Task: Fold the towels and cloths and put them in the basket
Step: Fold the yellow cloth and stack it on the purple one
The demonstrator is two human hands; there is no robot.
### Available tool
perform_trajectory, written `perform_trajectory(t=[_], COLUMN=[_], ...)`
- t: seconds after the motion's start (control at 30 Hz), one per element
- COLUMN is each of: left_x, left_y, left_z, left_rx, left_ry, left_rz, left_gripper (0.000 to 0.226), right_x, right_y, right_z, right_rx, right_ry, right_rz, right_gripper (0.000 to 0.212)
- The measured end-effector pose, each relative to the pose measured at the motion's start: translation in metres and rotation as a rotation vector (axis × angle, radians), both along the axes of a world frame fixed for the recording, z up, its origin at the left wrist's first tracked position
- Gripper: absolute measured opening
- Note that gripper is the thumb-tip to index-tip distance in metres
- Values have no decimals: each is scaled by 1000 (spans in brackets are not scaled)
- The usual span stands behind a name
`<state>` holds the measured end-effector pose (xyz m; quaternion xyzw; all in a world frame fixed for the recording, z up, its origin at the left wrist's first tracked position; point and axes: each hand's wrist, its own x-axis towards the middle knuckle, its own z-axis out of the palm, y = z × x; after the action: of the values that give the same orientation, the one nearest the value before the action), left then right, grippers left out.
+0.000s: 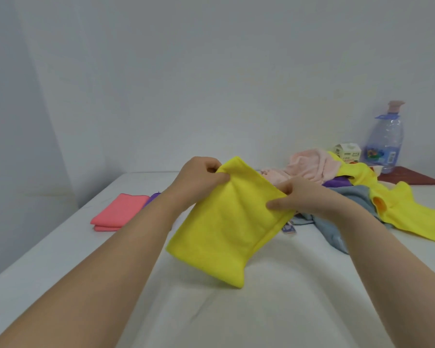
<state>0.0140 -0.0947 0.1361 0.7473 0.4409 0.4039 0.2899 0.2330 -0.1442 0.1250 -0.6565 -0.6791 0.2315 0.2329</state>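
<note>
Fingers [220,177] of both hands pinch a folded yellow cloth [226,229] by its top edge.
The left hand [199,177] grips the upper left corner and the right hand [304,197] the right, so the cloth hangs over the white table [60,247]. A folded pink cloth [118,212] lies to the left, a loose heap of cloths [312,164] to the right.

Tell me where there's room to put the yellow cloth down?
Bare white table lies nearest you, below the held yellow cloth, and in front of the folded pink cloth. The right is crowded: cloth pile and bottle.
</note>
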Motion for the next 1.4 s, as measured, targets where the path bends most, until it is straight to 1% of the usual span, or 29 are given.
perform_trajectory(t=[0.1,0.13,0.17,0.2,0.23,0.27,0.33,0.37,0.4,0.47,0.53,0.63,0.73,0.83,0.9,0.93,0.97,1.0,1.03,1.07,1.1,1.17,1.2,1.23,1.27,1.3,1.33,1.37,1.4], left_x=[-6,-7,-9,-10,-11,-12,-12,-11,-10,-9,-7,-2,1,0,-3,-5,-7,-8,-10,-11,-11,-7,-3,0,3,4,4,4,3], left_y=[-2,-1,0,2,4,7,12,16,20,28,35,42,47,48,49,50,50,51,50,49,46,38,33,28,25,22,21,21,21], left_z=[-4,-7,-10,-15,-21,-28,-48,-59,-72,-94,-108,-121,-129,-130,-132,-134,-136,-138,-141,-142,-141,-135,-132,-130,-132,-134,-138,-141,-142], left_rx=[-211,-280,-340,-386,-412,-429,-446,-451,-446,-402,-339,-274,-158,-97,-136,-166,-178,-171,-148,-93,-4,212,276,292,263,200,120,47,0], left_ry=[-185,-241,-284,-302,-287,-249,-159,-111,-60,22,64,61,57,40,-18,-37,-13,54,150,229,265,328,418,535,670,803,915,989,1025], left_rz=[-52,-74,-95,-106,-102,-84,-15,24,63,130,176,207,246,265,265,269,284,303,330,340,306,148,64,-1,-49,-87,-123,-152,-171], left_gripper=[4,5,9,13,16,17,14,13,15,22,24,21,10,7,12,13,10,7,17,30,41,54,58,59,59,58,59,61,62], right_x=[1,0,-2,-5,-6,-7,-7,-8,-9,-11,-12,-8,-5,-10,-11,-9,-8,-5,-4,-1,2,1,-5,-11,-18,-27,-34,-39,-42], right_y=[-8,-10,-10,-11,-8,-2,15,24,31,43,49,55,57,57,59,61,61,62,62,62,61,55,49,44,38,33,30,25,22], right_z=[-1,1,3,3,0,-5,-26,-39,-53,-76,-90,-101,-108,-111,-110,-110,-110,-111,-113,-116,-117,-115,-111,-108,-106,-106,-110,-114,-117], right_rx=[12,16,23,24,24,26,37,34,32,65,100,153,246,339,312,254,172,102,58,54,101,295,398,450,439,358,226,51,-106], right_ry=[551,711,833,904,877,768,366,261,235,279,241,238,262,213,196,195,191,190,200,199,141,-60,-131,-193,-288,-416,-559,-661,-699], right_rz=[-27,-37,-42,-56,-83,-136,-248,-261,-266,-248,-226,-251,-286,-314,-327,-324,-311,-295,-299,-316,-343,-377,-355,-306,-223,-124,-18,66,110], right_gripper=[10,16,22,24,23,19,24,26,25,14,5,16,19,26,39,43,41,35,30,33,40,51,53,54,54,55,57,60,62])
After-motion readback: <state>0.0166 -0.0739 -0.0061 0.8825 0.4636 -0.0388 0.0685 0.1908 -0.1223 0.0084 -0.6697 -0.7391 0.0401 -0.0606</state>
